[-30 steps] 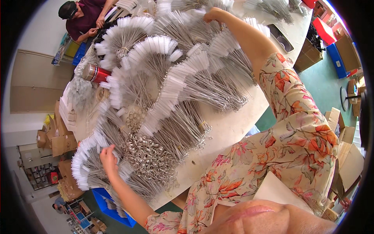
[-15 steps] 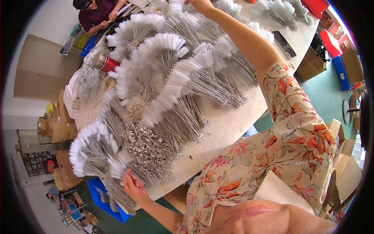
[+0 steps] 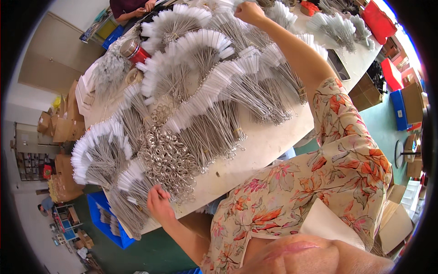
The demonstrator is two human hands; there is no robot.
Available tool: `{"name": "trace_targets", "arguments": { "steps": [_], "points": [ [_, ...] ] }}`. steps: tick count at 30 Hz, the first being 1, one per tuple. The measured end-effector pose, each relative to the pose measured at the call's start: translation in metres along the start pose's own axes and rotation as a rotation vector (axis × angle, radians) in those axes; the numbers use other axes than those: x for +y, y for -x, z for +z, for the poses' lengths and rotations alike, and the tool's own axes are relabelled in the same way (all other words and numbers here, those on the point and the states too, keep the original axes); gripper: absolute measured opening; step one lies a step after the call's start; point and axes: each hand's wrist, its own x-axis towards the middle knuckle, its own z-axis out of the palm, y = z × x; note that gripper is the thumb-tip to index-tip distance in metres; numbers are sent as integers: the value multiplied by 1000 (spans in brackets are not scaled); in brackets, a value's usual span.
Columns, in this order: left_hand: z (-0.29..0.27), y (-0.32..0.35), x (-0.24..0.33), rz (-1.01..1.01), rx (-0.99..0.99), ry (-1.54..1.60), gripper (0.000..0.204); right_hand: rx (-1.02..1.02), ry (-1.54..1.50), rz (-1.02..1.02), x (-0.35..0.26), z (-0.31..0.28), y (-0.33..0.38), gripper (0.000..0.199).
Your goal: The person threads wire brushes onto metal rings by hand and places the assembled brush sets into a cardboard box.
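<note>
My left hand [image 3: 160, 203] is at the table's near left edge, fingers curled together. It hovers over or touches the wire stems of a small bundle of white-bristled wire brushes [image 3: 133, 177], beside a heap of metal split rings [image 3: 168, 157]. Whatever its fingertips pinch is too small to make out. Far across the table, my right hand [image 3: 249, 13] is closed near the top rim of the picture. A greyish-white bit shows past its knuckles, and what it grips is hidden. Fanned rows of wire brushes [image 3: 223, 75] with looped ends lie between my hands.
A red flask with a steel lid [image 3: 135, 51] stands at the left among brushes. A dark flat tray [image 3: 338, 65] lies by my right arm. A blue crate [image 3: 108, 220] is beyond the left edge. Another person's hands [image 3: 145, 8] are at the far left.
The view has shifted. My left hand has drawn away from the small bundle's bristles toward the rings, and its fingers have curled in. My right hand stays far out, now more fully visible.
</note>
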Motion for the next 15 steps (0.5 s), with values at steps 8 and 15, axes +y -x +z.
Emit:
{"name": "trace_targets", "arguments": {
  "steps": [8,15],
  "points": [
    [108,9,28,436,-343,-294,24,-306,-1094,-452,-146,-44,103,14],
    [177,1,12,658,-406,-252,7,-736,-1164,-389,-209,-20,279,23]
  ]
}}
